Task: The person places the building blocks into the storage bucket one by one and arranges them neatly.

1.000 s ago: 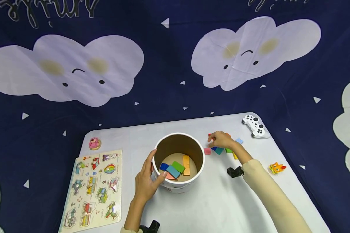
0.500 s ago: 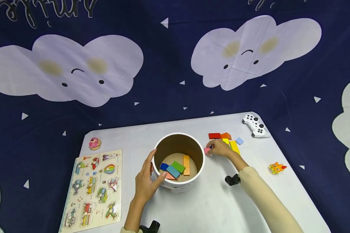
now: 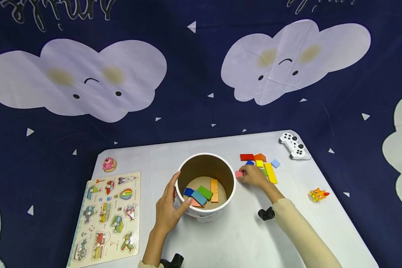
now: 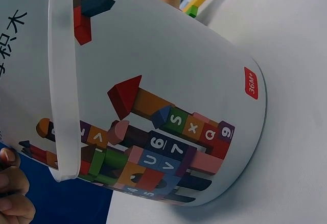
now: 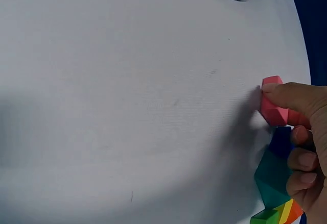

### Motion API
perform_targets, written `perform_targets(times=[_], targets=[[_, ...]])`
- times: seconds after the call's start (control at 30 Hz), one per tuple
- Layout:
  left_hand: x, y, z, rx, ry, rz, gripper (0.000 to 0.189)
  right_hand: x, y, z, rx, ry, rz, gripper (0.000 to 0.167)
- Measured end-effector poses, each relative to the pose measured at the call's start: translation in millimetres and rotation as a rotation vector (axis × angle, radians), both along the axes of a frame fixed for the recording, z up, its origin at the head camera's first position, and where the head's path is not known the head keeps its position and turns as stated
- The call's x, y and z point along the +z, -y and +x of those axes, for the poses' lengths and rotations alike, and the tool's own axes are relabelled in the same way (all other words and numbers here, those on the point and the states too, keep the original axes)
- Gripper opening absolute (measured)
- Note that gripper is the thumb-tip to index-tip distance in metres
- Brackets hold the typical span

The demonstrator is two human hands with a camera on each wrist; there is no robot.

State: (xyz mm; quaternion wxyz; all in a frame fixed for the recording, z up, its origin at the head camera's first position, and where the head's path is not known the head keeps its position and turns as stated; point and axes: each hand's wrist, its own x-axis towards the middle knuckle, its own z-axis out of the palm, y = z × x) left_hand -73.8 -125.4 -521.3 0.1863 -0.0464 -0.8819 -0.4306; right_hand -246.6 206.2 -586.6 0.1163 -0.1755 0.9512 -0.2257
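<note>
My left hand (image 3: 167, 212) holds a white bucket (image 3: 204, 217) at the left side of its rim, thumb at the near edge. Loose wooden blocks lie inside the bucket: an orange one (image 3: 214, 190), a green one (image 3: 205, 192), a teal one (image 3: 199, 197) and others. To the right of the bucket my right hand (image 3: 254, 175) pinches a small pink block (image 5: 275, 101) between thumb and forefinger, low at the table. Its other fingers curl beside a dark blue block (image 5: 280, 141) and a teal block (image 5: 273, 175). The left wrist view shows the bucket's printed side and handle (image 4: 64, 81).
Behind the right hand lie a red block (image 3: 246, 157), an orange block (image 3: 260, 157), a long yellow block (image 3: 271, 173) and a light blue block (image 3: 275, 163). A game controller (image 3: 293, 145), a crown-like toy (image 3: 318, 194), a puzzle board (image 3: 105, 219) and a pink toy (image 3: 109, 164) stand around.
My right hand has moved from over the block group down and left to the pink block, and now pinches it. My left hand and the bucket have stayed in place.
</note>
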Motion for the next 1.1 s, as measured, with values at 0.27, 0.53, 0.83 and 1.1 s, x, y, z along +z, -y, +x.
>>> perform_targets(times=[0.27, 0.53, 0.83, 1.1], targets=[[1.1, 0.5, -0.4, -0.002, -0.006, -0.013, 0.082, 19.9, -7.2, 1.9, 0.036, -0.027, -0.006, 0.022], [0.4, 1.1, -0.4, 0.001, -0.010, -0.020, 0.082, 57.8, -14.8, -0.3, 0.107, 0.070, 0.021, 0.019], [2.3, 0.5, -0.9, 0.004, -0.007, -0.018, 0.081, 97.0, -15.6, -0.4, 0.167, 0.143, 0.108, 0.025], [1.2, 0.3, -0.5, 0.006, -0.007, -0.020, 0.082, 130.3, -7.1, 4.8, 0.209, 0.154, 0.201, 0.025]])
